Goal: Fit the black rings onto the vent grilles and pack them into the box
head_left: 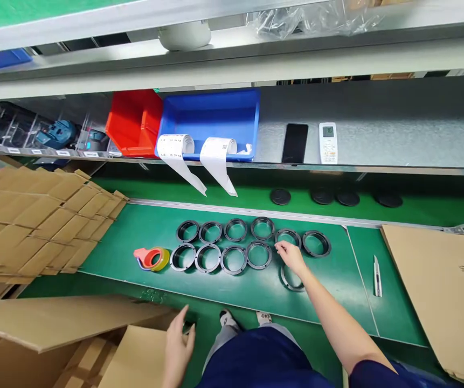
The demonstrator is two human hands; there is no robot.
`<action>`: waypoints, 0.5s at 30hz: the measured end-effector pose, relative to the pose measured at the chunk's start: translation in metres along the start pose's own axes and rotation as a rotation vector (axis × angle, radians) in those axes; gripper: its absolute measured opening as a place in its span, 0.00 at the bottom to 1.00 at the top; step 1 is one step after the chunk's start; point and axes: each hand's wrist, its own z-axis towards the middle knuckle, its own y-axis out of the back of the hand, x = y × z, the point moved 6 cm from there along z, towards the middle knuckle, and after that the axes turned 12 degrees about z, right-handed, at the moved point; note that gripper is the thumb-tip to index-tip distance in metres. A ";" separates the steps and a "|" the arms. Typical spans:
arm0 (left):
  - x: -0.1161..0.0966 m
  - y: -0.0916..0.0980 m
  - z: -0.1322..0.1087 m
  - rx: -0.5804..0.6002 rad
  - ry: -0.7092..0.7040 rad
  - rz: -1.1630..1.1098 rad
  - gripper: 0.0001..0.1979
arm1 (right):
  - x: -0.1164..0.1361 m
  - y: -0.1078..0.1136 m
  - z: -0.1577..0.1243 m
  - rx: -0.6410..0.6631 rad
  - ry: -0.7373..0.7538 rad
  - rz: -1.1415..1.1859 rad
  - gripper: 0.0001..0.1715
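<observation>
Two rows of black rings (208, 270) lie on the green bench. Over the right part of these rows is my right hand (292, 257), its fingers pinched together at the near edge of a black ring (288, 230) in the back row. Another black ring (291, 287) lies beneath that hand and wrist, partly covered and nearer to me than its row. My left hand (180, 347) hangs low in front of the bench, beside an open cardboard box (134, 355). Its thumb and fingers are apart, and I see nothing held in it.
A tape dispenser (151, 258) lies left of the rings; a utility knife (377, 277) lies right. Stacked cardboard (33, 221) and a cardboard sheet (445, 296) flank the bench. The shelf above holds a blue bin (211, 102), red bin (134, 121), phone (295, 143) and remote (328, 143).
</observation>
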 end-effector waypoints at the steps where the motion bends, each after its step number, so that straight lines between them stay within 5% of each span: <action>1: -0.011 -0.010 0.008 0.105 -0.013 -0.092 0.24 | -0.003 0.007 0.016 -0.039 -0.021 0.054 0.13; 3: -0.024 -0.025 0.022 0.232 0.004 -0.217 0.21 | -0.008 0.019 0.050 -0.118 -0.069 0.168 0.12; 6: -0.024 -0.035 0.037 0.227 0.063 -0.310 0.24 | -0.013 0.031 0.107 -0.254 -0.174 0.338 0.12; 10: -0.004 -0.043 0.052 0.257 0.151 -0.398 0.24 | -0.020 0.046 0.171 -0.481 -0.375 0.505 0.13; 15: 0.034 -0.040 0.075 0.267 0.296 -0.484 0.20 | -0.032 0.044 0.217 -0.624 -0.608 0.608 0.14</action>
